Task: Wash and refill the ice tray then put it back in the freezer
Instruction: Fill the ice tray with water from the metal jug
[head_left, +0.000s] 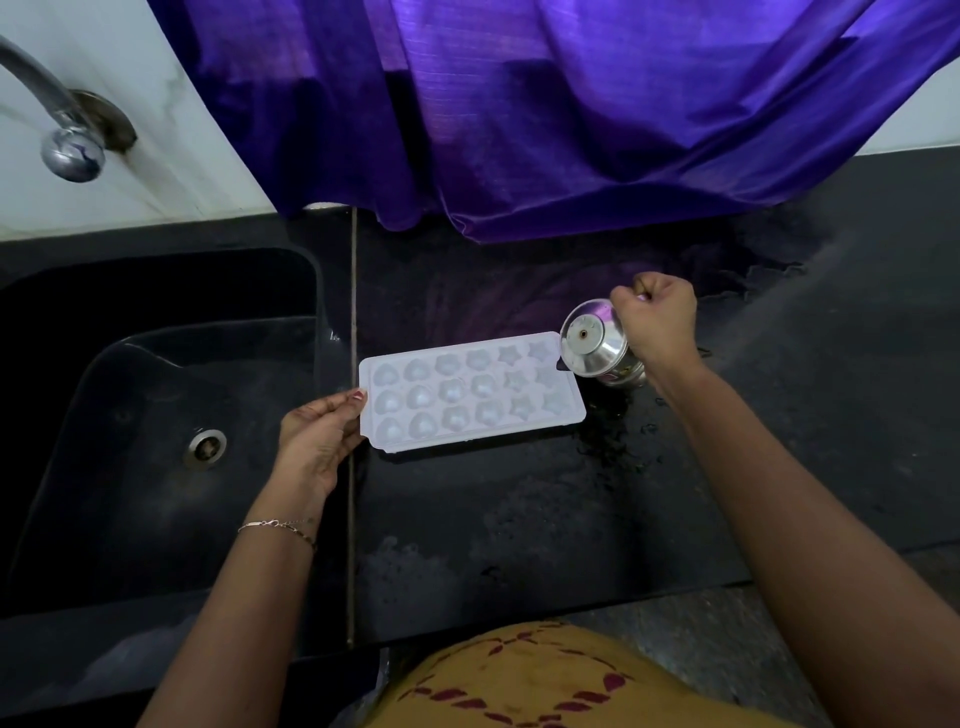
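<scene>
Eighteen moulded cells, hearts, rounds and stars, in a pale plastic ice tray (471, 393) lying flat on the wet black counter (519, 519), just right of the dark sink (156, 395). Pinched at its short left edge by the left hand (318, 435), thumb on the rim, fingers tucked beneath. Tipped over the far right corner: a small steel jug (597, 343), clasped in a closed grip by the right hand (658, 321), spout just above the star cells. Probably light and fairly stiff when dry, but heavier, sloshy and slick once filled. Likely to flex and spill if lifted by one end only. Better taken level, by both short edges, with rims held rather than cell walls. Worth a slow carry to the freezer, given spilled water already beading beside the tray.
</scene>
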